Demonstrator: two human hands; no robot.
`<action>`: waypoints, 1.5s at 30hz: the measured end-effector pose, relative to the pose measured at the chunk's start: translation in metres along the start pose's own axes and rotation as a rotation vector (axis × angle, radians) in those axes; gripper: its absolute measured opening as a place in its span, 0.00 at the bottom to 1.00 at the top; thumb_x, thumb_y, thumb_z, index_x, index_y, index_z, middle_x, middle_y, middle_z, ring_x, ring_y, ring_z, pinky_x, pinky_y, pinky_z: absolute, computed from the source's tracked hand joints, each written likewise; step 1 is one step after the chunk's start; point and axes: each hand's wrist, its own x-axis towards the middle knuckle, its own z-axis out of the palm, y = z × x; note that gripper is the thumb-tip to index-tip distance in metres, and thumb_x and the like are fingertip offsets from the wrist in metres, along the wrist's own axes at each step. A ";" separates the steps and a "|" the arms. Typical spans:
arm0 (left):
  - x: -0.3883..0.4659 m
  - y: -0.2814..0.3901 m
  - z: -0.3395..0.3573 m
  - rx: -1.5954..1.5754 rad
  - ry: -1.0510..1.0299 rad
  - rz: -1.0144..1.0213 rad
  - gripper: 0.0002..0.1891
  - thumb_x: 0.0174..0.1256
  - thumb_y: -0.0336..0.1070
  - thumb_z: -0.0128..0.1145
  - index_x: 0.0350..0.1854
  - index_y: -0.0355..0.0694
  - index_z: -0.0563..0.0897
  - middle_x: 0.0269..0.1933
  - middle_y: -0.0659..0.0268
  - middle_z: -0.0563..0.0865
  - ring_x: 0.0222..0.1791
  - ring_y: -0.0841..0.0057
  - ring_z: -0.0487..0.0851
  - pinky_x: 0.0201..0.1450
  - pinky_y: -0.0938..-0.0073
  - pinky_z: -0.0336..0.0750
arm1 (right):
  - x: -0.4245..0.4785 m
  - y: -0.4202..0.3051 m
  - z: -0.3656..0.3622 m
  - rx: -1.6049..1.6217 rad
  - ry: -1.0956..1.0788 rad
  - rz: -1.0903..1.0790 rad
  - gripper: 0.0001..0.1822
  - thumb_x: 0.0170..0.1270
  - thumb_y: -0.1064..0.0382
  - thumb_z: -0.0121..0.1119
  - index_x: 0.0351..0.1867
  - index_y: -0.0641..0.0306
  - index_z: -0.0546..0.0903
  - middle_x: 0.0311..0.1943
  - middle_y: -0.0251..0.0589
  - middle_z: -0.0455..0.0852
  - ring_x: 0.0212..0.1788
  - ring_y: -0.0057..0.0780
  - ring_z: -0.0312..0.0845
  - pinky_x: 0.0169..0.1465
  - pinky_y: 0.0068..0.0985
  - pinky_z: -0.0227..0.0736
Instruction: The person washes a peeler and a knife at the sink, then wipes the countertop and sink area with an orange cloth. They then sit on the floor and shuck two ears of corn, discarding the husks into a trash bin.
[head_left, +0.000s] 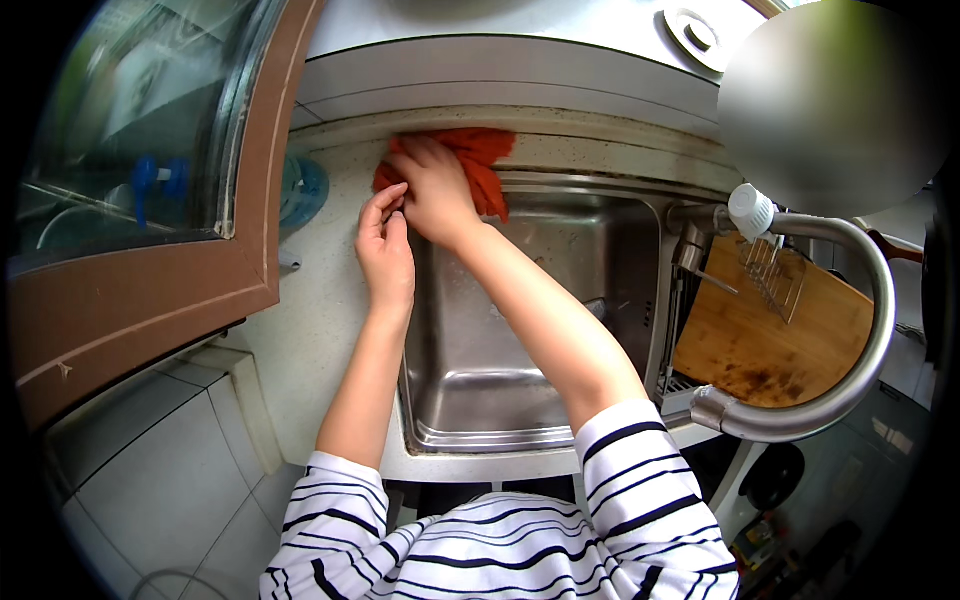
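Note:
A red cloth (486, 146) lies bunched on the pale countertop (330, 322), at the back left corner of a stainless steel sink (480, 315). My right hand (439, 193) presses down on it, fingers spread over the fabric and partly hidden in it. One end of the cloth drapes over the sink's back rim. My left hand (387, 259) is just left of and nearer than the right, above the counter beside the sink. Its fingers are curled and its thumb stands apart, with nothing visible between them. Whether it touches the right hand I cannot tell.
A brown-framed window (150, 307) swings in over the counter at left, near a blue translucent container (306, 191). At right, a curved steel faucet (885, 300) arches beside a stained wooden cutting board (772, 330) and a wire rack (780, 281). A white round object (694, 37) rests on the ledge.

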 end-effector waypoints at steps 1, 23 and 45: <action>-0.001 0.001 0.000 0.004 -0.006 0.001 0.15 0.65 0.22 0.44 0.51 0.34 0.79 0.51 0.64 0.81 0.53 0.77 0.77 0.61 0.76 0.68 | 0.003 -0.004 0.002 0.005 -0.028 -0.052 0.25 0.48 0.72 0.59 0.53 0.60 0.78 0.59 0.48 0.75 0.62 0.51 0.66 0.63 0.42 0.64; -0.010 0.018 -0.035 0.060 0.082 0.053 0.15 0.65 0.24 0.45 0.52 0.34 0.79 0.53 0.64 0.81 0.55 0.78 0.76 0.60 0.76 0.66 | 0.030 -0.025 0.040 0.005 -0.133 0.021 0.23 0.53 0.61 0.59 0.53 0.59 0.79 0.58 0.46 0.77 0.63 0.48 0.66 0.65 0.41 0.60; -0.024 -0.006 0.070 0.547 -0.148 0.308 0.19 0.57 0.22 0.50 0.52 0.39 0.79 0.57 0.57 0.75 0.60 0.62 0.72 0.65 0.67 0.65 | -0.067 0.048 -0.084 -0.339 -0.125 -0.190 0.16 0.56 0.61 0.56 0.47 0.58 0.80 0.64 0.37 0.72 0.68 0.35 0.64 0.67 0.36 0.62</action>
